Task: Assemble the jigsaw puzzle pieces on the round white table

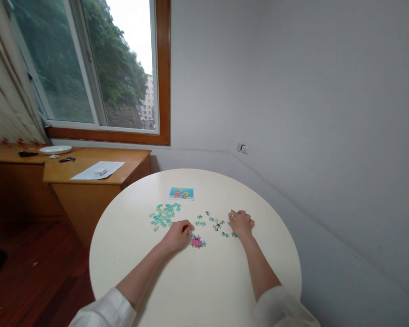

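On the round cream table (191, 290) lies a small joined patch of jigsaw puzzle (197, 241), mostly pink with bits of teal. My left hand (179, 234) is just behind and left of it, fingers curled into a pinch; whatever is between the fingertips is too small to make out. Further right, my right hand (241, 223) rests low over the table with bent fingers, a green puzzle piece (233, 216) at its thumb and forefinger. Loose mixed-colour puzzle pieces (218, 225) are scattered between the hands, some partly hidden by the right one.
A heap of teal puzzle pieces (163, 215) lies left of centre. Behind it is a picture card (180, 194) with cartoon figures. A wooden desk (136, 165) at the back left holds a paper sheet (97, 171) and a white plate (55, 150). The wall stands close on the right.
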